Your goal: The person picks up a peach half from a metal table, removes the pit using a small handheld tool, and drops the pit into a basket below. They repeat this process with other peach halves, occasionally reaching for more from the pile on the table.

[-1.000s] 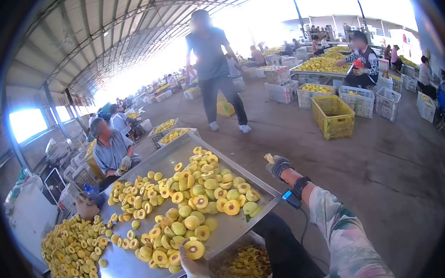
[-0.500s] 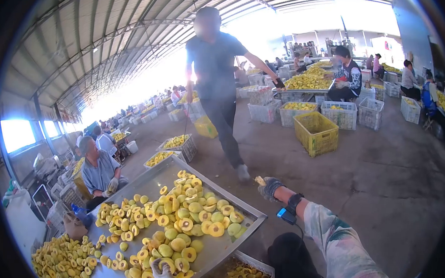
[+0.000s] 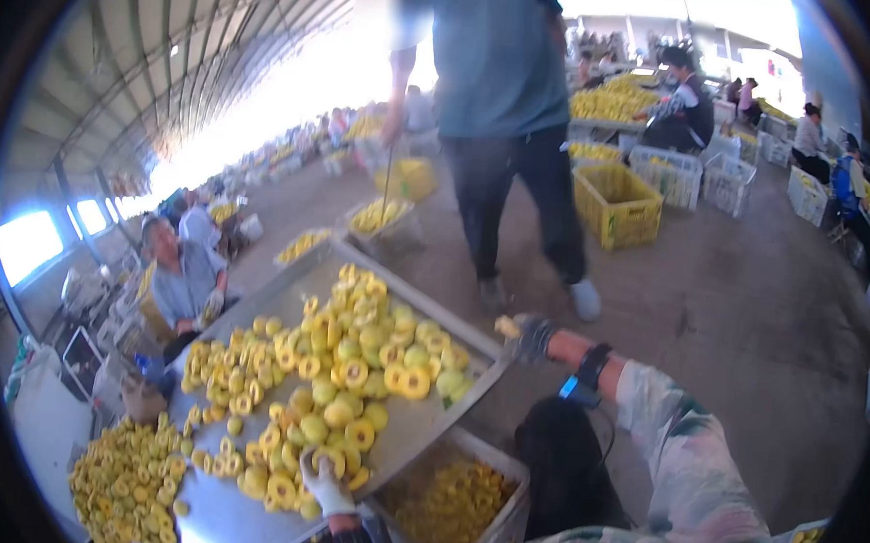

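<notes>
My left hand (image 3: 325,484), in a pale glove, reaches into the pile at the table's near edge. Its fingers curl around a yellow peach half (image 3: 330,458). Many more halved peaches (image 3: 353,373), some with brown hollows, lie on the metal table (image 3: 433,315). My right hand (image 3: 529,342), in a dark grey glove, is held out past the table's right corner. It is closed on a small pale tan piece (image 3: 505,326) whose kind I cannot make out. A blue-lit device (image 3: 575,390) hangs by that wrist.
Below the table edge stands a crate (image 3: 514,498) of brownish pieces. A person (image 3: 506,90) stands just beyond the table with a thin stick. Another person (image 3: 187,280) sits at the left. A yellow crate (image 3: 617,207) and white crates (image 3: 667,175) are on the floor.
The walking person has come closer and to the right. My view has tilted down, and more of my left wrist shows. The right hand still holds the tan piece.
</notes>
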